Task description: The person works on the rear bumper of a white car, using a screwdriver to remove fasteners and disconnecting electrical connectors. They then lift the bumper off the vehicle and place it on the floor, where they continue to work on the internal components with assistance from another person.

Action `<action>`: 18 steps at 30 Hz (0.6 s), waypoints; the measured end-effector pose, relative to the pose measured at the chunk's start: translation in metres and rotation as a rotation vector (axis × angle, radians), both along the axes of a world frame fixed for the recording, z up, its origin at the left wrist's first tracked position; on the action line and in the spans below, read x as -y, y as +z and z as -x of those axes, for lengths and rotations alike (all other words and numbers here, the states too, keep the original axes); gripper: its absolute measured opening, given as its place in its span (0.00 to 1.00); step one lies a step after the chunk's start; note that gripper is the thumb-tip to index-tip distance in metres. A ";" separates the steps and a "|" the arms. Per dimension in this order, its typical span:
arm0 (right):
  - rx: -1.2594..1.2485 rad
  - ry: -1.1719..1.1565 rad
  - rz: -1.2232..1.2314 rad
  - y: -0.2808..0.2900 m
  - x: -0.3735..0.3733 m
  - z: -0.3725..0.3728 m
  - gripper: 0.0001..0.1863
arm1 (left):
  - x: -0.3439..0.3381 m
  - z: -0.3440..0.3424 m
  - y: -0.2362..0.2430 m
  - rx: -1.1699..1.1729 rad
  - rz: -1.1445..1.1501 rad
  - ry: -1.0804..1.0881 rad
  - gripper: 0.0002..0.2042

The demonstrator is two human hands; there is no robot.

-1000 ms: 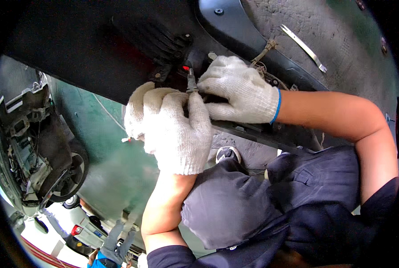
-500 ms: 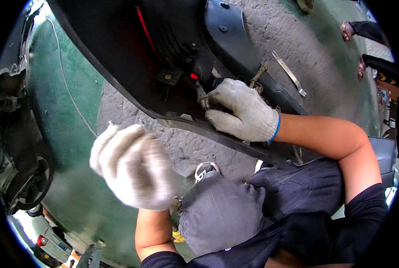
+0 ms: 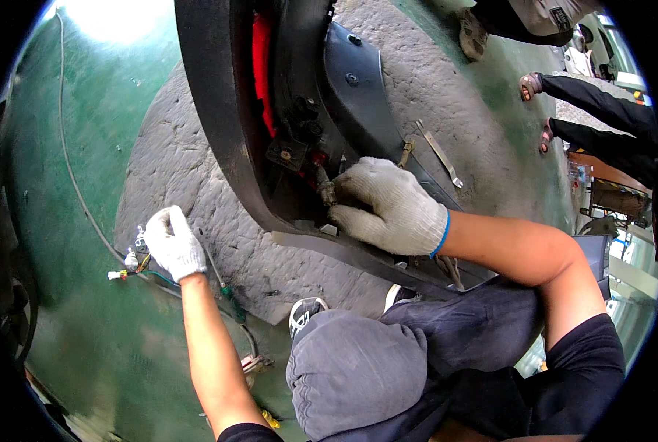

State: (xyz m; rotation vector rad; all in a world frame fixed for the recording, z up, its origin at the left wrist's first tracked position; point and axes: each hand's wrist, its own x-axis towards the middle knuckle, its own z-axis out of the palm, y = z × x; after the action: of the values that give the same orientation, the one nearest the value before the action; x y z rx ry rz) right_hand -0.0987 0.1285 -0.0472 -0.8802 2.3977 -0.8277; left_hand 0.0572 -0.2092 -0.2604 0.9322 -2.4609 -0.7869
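A black car bumper (image 3: 218, 96) lies with its inner side up, and a long red lamp strip (image 3: 262, 74) shows within it. My right hand (image 3: 391, 206), in a white knit glove with a blue cuff, is closed around a dirty wire connector (image 3: 325, 188) beside a small mounting bracket (image 3: 286, 153). My left hand (image 3: 174, 241), gloved too, is low over the left side with curled fingers. Next to its fingertips are small clear-and-white pieces (image 3: 131, 259) and coloured wires ending in a white plug (image 3: 117, 275). What the left fingers hold is hidden.
A flat metal pry bar (image 3: 439, 156) lies on the grey mat (image 3: 174, 162) beyond the bumper. A grey cable (image 3: 67, 155) crosses the green floor at left. Other people's legs and feet (image 3: 594, 99) are at the upper right. My shoe (image 3: 307, 313) is near the bumper edge.
My left hand has gone from close to the camera, blurred, down and left to the wires. My right hand stays at the connector. The view has shifted, showing more of the red strip.
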 end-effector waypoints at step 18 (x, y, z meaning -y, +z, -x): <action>0.030 -0.043 -0.370 0.014 0.028 0.031 0.25 | 0.022 0.051 -0.090 0.374 0.255 0.115 0.10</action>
State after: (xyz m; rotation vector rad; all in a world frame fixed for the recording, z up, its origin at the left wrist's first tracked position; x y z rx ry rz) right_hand -0.1300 0.1005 -0.0335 -0.6652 2.4396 -0.3870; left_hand 0.0058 -0.2307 -0.3508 1.1959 -2.7046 -0.2669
